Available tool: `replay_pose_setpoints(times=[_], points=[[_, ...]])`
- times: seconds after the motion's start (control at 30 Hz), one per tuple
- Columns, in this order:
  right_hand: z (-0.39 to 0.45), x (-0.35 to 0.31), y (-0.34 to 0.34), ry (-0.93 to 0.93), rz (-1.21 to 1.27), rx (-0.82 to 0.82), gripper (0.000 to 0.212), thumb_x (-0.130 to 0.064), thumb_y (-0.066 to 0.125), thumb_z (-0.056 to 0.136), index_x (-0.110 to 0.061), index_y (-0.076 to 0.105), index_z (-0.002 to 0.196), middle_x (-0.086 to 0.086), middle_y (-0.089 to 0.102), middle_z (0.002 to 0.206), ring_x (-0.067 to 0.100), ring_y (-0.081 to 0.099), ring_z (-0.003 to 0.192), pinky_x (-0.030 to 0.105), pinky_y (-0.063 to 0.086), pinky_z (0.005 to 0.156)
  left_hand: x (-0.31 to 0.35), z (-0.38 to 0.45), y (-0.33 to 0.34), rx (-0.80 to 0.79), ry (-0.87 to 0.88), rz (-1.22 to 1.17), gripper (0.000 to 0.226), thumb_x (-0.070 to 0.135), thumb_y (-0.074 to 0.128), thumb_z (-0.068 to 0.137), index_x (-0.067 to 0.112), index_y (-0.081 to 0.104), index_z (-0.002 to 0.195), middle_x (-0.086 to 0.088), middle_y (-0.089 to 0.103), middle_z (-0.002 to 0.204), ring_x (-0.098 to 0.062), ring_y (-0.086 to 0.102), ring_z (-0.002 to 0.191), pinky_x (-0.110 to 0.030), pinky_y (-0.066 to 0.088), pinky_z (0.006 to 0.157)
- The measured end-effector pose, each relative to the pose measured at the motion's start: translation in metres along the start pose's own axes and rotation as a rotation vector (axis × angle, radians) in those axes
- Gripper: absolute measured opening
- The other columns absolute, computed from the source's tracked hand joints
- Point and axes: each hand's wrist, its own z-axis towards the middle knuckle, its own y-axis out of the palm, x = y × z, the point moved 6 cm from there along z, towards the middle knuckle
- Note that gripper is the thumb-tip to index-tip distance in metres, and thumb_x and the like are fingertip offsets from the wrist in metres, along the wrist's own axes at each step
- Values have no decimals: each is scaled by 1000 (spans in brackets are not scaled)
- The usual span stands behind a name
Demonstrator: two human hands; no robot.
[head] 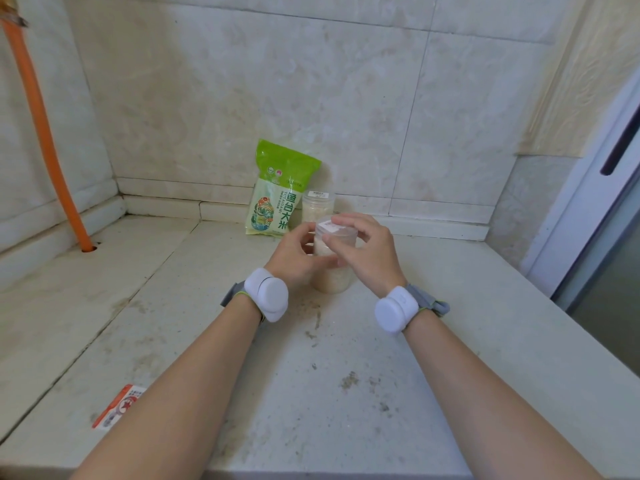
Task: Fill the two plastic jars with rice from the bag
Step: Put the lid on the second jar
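A clear plastic jar (332,278) holding rice stands on the counter in the middle of the view. My left hand (294,254) wraps around its side. My right hand (363,251) grips the clear lid (334,229) on top of it, fingers curled over the rim. Behind it, by the wall, stands a second clear jar (318,209) with rice inside and a lid on. The green and white rice bag (278,192) leans upright against the tiled wall just left of that jar.
The pale stone counter (242,358) is stained, with scattered grains near the jar. An orange pipe (45,140) runs down the left wall into the counter. A red and white packet (119,405) lies near the front left edge. The counter's right edge drops off beside a door frame (595,202).
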Motion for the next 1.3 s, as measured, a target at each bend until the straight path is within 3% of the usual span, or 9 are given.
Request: replay_pose_setpoints(times=[0.13, 0.27, 0.43, 0.57, 0.73, 0.83, 0.93, 1.1, 1.3], points=[[1, -1, -2, -18, 4, 26, 29, -21, 78, 72, -17, 72, 101, -4, 62, 112, 6, 57, 109, 34, 46, 100, -1, 0, 0, -1, -5, -15, 80, 40, 81, 43, 12, 57, 115, -9, 68, 108, -22, 65, 95, -31, 53, 84], [-2, -1, 0, -8, -50, 14, 32, -23, 80, 70, -21, 72, 101, -4, 60, 111, 4, 56, 105, 36, 50, 96, 0, 0, 1, -3, 4, -14, 59, 12, 84, 61, 11, 56, 113, -7, 66, 103, -19, 61, 91, -17, 49, 75], [-1, -4, -1, -10, -126, 59, 38, -33, 84, 65, -24, 71, 100, 0, 56, 107, 7, 55, 102, 16, 42, 90, 2, 0, 1, -4, 23, -3, 57, 12, 84, 62, 13, 56, 112, 6, 63, 95, -5, 58, 83, -11, 45, 73], [-2, -5, 0, -78, -109, 102, 37, -32, 82, 69, -19, 72, 103, 2, 58, 110, 7, 56, 105, 22, 45, 95, 2, 0, 2, -1, 31, 1, 59, 22, 78, 56, 15, 55, 110, 5, 63, 95, -7, 60, 84, -16, 48, 75], [0, 0, 1, -23, -195, 34, 38, -40, 79, 70, -25, 71, 104, -1, 57, 110, 7, 55, 106, 24, 44, 96, 0, 2, 1, 5, 30, 31, 54, 7, 83, 67, 11, 56, 114, 6, 63, 97, -6, 59, 86, -14, 46, 76], [-2, -2, -1, -21, -250, 79, 42, -48, 80, 64, -29, 71, 99, -2, 55, 104, 10, 54, 106, 24, 45, 89, -1, 1, 1, -1, 28, 30, 54, 4, 81, 69, 10, 57, 117, 6, 64, 98, -3, 58, 86, -16, 44, 79], [-4, -5, -4, -30, -339, 125, 46, -58, 78, 58, -30, 71, 94, -4, 50, 97, 8, 50, 100, 23, 45, 79, 2, 0, 2, -1, 31, 25, 57, 20, 81, 59, 14, 58, 111, 6, 64, 96, -7, 59, 84, -23, 45, 80], [-4, 4, -11, 86, -66, 215, 37, -56, 57, 83, -23, 61, 98, -7, 59, 103, 10, 56, 100, 32, 48, 88, -2, 0, 2, -7, -26, 23, 76, 35, 85, 49, 15, 57, 117, -5, 67, 110, -19, 65, 99, -30, 53, 87], [-4, 7, -22, 140, 61, 315, 30, -39, 43, 97, -14, 57, 98, -5, 63, 82, 5, 57, 78, 20, 41, 70, -4, 2, 1, -1, -47, 34, 71, 20, 87, 60, 15, 54, 123, -6, 64, 116, -21, 62, 105, -28, 51, 87]])
